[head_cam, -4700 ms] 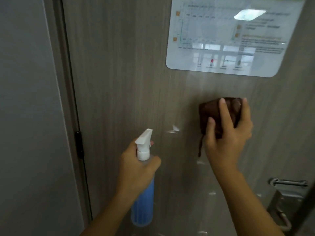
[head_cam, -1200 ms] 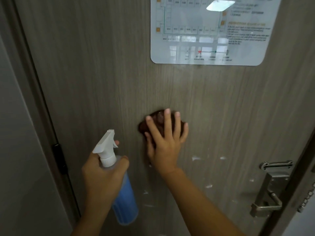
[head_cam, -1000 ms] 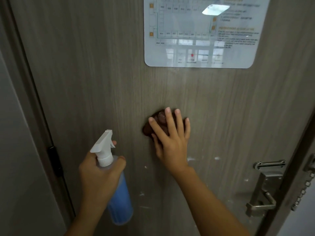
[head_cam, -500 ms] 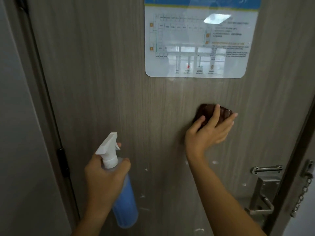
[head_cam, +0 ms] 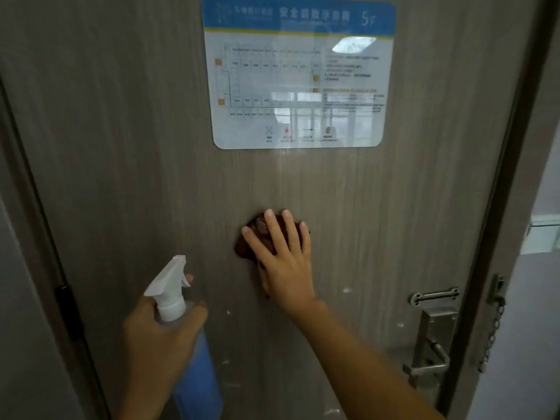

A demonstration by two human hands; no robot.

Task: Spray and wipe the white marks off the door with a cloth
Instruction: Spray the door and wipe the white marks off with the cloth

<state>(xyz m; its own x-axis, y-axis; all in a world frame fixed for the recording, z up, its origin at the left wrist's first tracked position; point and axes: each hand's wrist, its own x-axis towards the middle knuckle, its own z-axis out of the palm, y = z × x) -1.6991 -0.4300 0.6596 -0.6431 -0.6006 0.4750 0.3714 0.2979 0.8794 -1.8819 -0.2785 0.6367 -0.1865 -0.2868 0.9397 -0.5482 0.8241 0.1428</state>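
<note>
A grey-brown wood-grain door (head_cam: 121,147) fills the view. My right hand (head_cam: 285,262) presses a dark brown cloth (head_cam: 245,247) flat against the door at mid-height, fingers straight and spread; most of the cloth is hidden under the palm. My left hand (head_cam: 157,338) grips the neck of a spray bottle (head_cam: 194,374) with blue liquid and a white trigger head, held upright just left of the cloth and away from the door. Small white marks (head_cam: 347,290) dot the door below and to the right of the cloth.
A laminated evacuation plan (head_cam: 298,74) with a blue header is stuck on the door above the cloth. A metal lever handle (head_cam: 430,356) and a slide plate sit at lower right, with a door chain (head_cam: 492,331) on the frame. A black hinge (head_cam: 65,310) is at left.
My right hand has swept the cloth from the right side of the door back to the left and slightly down. The spray bottle in my left hand has stayed about where it was.
</note>
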